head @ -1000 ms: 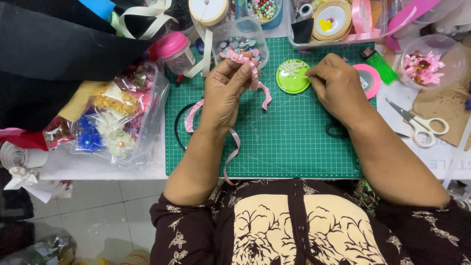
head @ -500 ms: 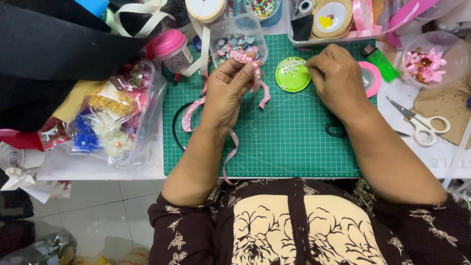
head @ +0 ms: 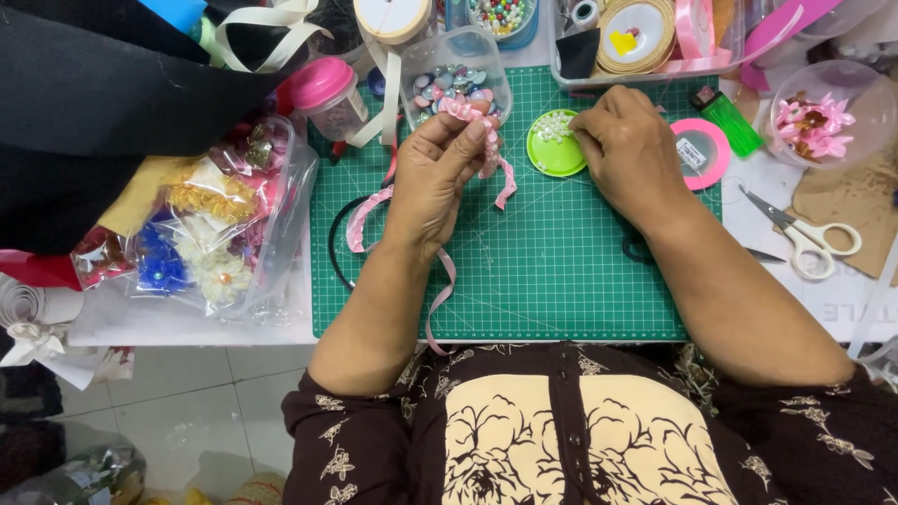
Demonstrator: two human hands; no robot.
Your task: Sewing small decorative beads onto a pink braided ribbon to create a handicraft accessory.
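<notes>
Now left hand [head: 432, 178] pinching gathered pink ribbon [head: 482, 136]; right hand [head: 629, 150] fingertips closed over green lid [head: 552, 150]

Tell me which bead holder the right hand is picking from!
The flat green lid of white pearl beads, under the right hand. The clear tub and top bowl hold colourful beads, untouched.
</notes>
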